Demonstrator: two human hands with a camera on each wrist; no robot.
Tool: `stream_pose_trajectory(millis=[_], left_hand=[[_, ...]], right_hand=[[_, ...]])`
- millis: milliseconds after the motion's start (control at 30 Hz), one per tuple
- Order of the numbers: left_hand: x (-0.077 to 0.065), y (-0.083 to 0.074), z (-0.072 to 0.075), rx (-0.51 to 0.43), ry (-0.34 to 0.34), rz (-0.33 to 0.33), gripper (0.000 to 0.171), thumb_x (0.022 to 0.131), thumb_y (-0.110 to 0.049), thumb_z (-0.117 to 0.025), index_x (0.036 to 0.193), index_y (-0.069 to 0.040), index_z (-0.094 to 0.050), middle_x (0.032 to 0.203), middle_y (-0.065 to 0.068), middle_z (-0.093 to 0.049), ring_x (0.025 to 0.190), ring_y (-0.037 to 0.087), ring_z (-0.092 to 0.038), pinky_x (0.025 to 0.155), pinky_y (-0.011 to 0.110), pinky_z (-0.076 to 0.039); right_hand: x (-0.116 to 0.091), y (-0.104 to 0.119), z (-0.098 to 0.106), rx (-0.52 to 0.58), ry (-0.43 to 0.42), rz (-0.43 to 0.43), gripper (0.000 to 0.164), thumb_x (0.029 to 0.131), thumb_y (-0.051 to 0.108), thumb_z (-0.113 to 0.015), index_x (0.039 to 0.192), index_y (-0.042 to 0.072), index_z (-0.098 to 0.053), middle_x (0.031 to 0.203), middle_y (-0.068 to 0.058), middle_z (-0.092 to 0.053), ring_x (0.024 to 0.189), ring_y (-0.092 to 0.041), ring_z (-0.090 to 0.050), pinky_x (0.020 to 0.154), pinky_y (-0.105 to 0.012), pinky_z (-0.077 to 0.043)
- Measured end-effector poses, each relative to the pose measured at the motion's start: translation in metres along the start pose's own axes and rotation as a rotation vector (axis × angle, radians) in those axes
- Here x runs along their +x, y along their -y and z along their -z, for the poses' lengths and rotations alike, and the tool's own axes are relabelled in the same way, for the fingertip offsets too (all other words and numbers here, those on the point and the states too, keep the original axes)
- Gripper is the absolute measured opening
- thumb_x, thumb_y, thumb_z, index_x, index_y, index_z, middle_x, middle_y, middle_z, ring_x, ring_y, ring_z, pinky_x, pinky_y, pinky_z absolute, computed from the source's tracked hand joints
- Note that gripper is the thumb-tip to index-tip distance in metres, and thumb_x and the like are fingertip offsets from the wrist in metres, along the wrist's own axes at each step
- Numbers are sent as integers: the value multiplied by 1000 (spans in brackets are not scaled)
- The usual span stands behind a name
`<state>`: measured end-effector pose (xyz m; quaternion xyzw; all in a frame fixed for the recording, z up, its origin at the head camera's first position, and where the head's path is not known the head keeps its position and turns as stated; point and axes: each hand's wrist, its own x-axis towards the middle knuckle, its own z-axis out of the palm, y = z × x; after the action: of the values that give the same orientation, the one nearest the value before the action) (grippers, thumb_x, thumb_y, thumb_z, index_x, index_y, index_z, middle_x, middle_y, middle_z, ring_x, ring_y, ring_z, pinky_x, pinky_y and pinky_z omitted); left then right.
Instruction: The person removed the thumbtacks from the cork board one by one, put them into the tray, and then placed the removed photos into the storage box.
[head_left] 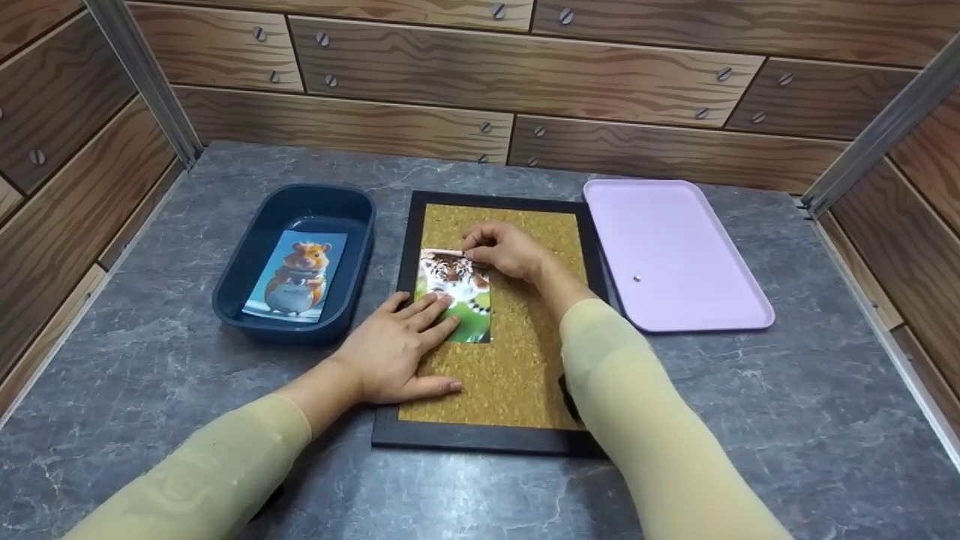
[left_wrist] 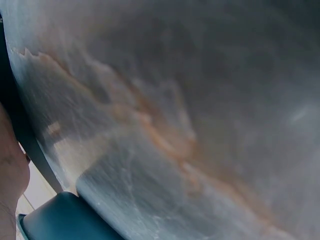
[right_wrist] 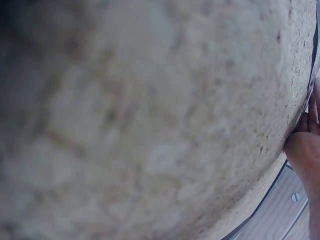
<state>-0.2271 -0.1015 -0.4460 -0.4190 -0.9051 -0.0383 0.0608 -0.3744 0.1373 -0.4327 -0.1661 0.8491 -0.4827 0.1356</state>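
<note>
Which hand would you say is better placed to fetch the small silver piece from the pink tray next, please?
Probably the right hand, once free: it is nearer the small silver piece on the pink tray. The left hand lies farther off, spread over the tiger picture and corkboard.

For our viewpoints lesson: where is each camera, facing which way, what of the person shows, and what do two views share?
Head: on the head, looking forward and down at the corkboard, tiger picture and blue bin; left hand, right hand and sleeves show.
Left wrist: on that wrist, facing the grey tabletop; part of the left hand shows at left.
Right wrist: on that wrist, facing the corkboard, blurred; part of the right hand shows at right.
Head and right wrist share the corkboard.
</note>
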Motion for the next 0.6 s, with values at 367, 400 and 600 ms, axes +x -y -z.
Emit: stream_pose_trajectory(millis=[367, 400, 600], left_hand=[[0, 0, 0, 0, -1, 6, 96, 98, -83, -38, 160, -11, -50, 165, 16, -42, 154, 31, -39, 121, 60, -31], [0, 0, 0, 1, 0, 6, 96, 98, -83, -38, 160, -11, -50, 165, 16, -42, 154, 31, -39, 121, 60, -31], [0, 0, 0, 2, 1, 7, 97, 98, -84, -37, 160, -11, -49, 166, 16, -42, 154, 31, -39, 121, 60, -31]], right_hand=[[0, 0, 1, 0, 8, 6, 5, 100, 1, -69, 98, 3, -73, 142, -20, -63, 139, -34, -54, 122, -38, -35], [0, 0, 1, 7, 9, 3, 5, 100, 0, -69, 98, 3, -73, 142, -20, -63, 139, -34, -54, 122, -38, -35], [0, 1, 1, 35, 11, -7, 6, 100, -1, -69, 98, 3, -73, 141, -21, -64, 137, -34, -55, 119, -38, -39]])
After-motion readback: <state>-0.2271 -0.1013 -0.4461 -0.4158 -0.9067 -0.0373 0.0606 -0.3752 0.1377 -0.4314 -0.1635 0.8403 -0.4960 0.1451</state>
